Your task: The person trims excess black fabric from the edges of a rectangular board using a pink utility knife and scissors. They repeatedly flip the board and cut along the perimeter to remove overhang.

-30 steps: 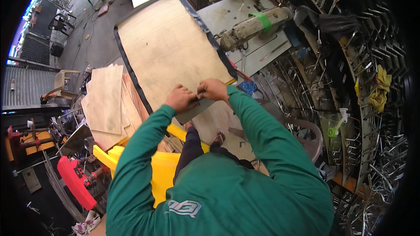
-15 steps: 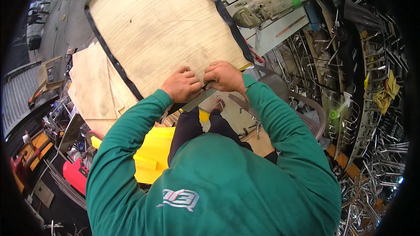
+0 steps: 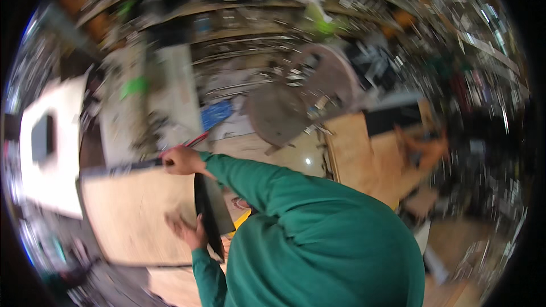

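On long brown wooden shelves point(image 3: 273, 4), silvery metal pieces point(image 3: 244, 54) are lying blurred. By the pale flat machine table's point(image 3: 181, 74) lower edge, a tan rectangular wooden board point(image 3: 131, 216) is lying. At its upper right corner the bare right hand point(image 3: 183, 160) is curling at black flexible edging point(image 3: 125, 167) (whether pinching, I cannot tell); the bare left hand point(image 3: 185, 228), earlier beside it, is spreading apart over the board.

No readable text, no signs (motion blur)

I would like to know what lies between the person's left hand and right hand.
Between the left hand and the right hand lies only a bare stretch of the wooden panel, as the blurred head view shows.
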`<state>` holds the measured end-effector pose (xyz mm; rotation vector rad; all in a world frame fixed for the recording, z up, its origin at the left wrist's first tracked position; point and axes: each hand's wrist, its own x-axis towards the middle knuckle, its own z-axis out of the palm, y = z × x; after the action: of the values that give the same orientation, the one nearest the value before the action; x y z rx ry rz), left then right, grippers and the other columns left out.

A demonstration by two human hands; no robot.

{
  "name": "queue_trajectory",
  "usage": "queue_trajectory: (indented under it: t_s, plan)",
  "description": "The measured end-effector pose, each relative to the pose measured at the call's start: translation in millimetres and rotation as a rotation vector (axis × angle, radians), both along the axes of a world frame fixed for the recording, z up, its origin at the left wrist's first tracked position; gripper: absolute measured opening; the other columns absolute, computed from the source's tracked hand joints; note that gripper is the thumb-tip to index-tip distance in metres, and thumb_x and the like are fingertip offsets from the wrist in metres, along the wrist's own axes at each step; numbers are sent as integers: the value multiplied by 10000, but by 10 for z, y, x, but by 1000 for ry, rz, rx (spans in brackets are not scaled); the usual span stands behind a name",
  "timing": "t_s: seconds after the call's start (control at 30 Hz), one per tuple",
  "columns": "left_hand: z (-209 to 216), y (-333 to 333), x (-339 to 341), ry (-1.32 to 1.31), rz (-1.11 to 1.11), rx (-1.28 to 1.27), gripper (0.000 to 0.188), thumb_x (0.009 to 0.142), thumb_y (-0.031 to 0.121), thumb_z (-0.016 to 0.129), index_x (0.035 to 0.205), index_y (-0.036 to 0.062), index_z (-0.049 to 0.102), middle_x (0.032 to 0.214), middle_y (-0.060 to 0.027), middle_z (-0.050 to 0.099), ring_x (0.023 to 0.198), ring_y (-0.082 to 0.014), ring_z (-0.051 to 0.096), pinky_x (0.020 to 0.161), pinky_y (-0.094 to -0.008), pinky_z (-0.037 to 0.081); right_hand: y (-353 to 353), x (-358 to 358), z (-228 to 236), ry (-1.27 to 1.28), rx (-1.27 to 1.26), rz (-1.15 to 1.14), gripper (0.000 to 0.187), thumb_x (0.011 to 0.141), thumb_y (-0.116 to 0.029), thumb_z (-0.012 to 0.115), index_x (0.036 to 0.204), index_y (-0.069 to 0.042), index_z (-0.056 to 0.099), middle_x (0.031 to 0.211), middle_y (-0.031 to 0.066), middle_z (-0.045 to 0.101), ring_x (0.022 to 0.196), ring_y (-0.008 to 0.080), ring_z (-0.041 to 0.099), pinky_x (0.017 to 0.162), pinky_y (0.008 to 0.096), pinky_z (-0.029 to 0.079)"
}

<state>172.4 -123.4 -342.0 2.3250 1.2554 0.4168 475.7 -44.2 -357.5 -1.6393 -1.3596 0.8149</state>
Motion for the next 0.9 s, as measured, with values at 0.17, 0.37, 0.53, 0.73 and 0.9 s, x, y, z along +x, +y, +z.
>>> queue_trajectory:
  t_s: [0.17,0.37,0.53,0.73,0.9]
  plan:
    - [-101,80,-111,351,-30,-106,931,976,574,753,1767,320,334,1876,-175,41,1715,-444,13,1339,-656,53,44,652,-774,-121,-2,-223,316,869,-334,839,1097,-114,818,1053,147,787,1047,377,753,910,508,589]
    - [-73,136,-155,365,-56,-126,887,1027,724,599,1765,309,337,1875,-177,30,1709,-463,-1,1325,-691,52,92,693,-1036,-468,-159,87,303,852,-289,812,1135,-184,838,1164,86,754,1194,366,704,953,517,585]
    - [-53,153,-161,372,-72,-120,906,1022,759,574,1767,305,330,1874,-180,24,1705,-473,5,1327,-691,57,-132,900,-752,-380,-161,94,294,861,-277,799,1127,-156,833,1145,101,762,1156,339,726,904,495,587]
    - [-103,167,-147,407,-68,-76,865,1031,720,583,1765,340,327,1877,-164,36,1703,-475,29,1338,-665,62,-1222,1106,56,397,-138,-99,471,887,-264,886,1297,-79,747,1064,82,744,1067,222,714,894,403,561]
    - [-170,140,-153,411,-69,-37,842,1042,763,524,1760,367,333,1872,-179,70,1702,-480,47,1333,-665,75,-2197,779,1067,910,257,-126,642,1008,-512,798,1405,-41,617,1066,32,646,969,147,638,876,318,531]
